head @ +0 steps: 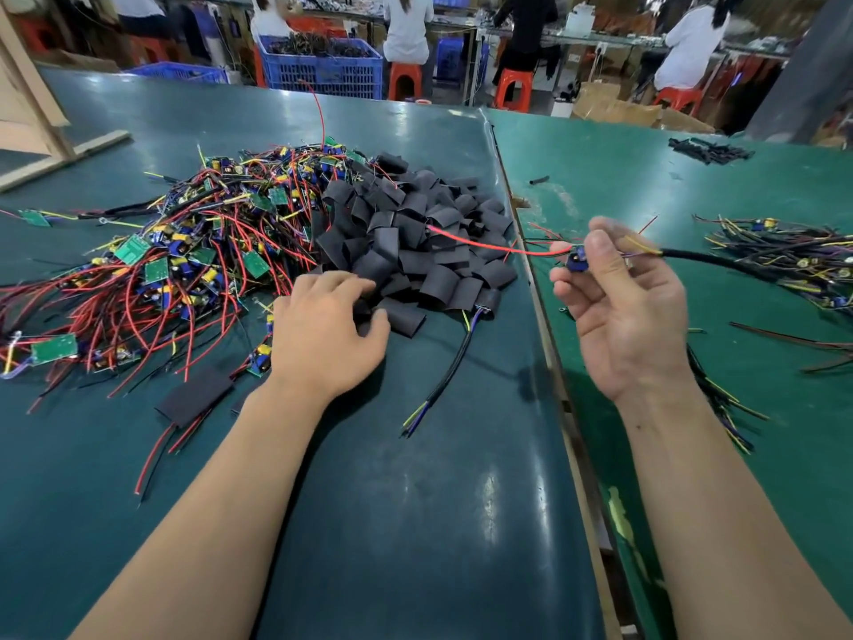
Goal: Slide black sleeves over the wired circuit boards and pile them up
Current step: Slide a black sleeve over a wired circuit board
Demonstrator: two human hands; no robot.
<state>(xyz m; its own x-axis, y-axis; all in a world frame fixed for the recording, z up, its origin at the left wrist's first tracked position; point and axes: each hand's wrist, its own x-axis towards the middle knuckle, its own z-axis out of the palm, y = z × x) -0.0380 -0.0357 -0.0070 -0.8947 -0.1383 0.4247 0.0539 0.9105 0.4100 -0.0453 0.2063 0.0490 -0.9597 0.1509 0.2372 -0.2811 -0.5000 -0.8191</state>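
Observation:
A heap of black sleeves lies mid-table, beside a big tangle of wired circuit boards with red, yellow and black leads. My left hand rests palm down at the heap's near edge, its fingers curled on a black sleeve. My right hand is raised to the right and pinches a wired circuit board with blue parts. Its red wire trails left over the heap and its black cable runs right.
A sleeved board lies near my left forearm. One sleeved board with a black cable sits at the heap's near edge. More wired boards are piled far right. A seam divides two green table mats. People sit on orange stools behind.

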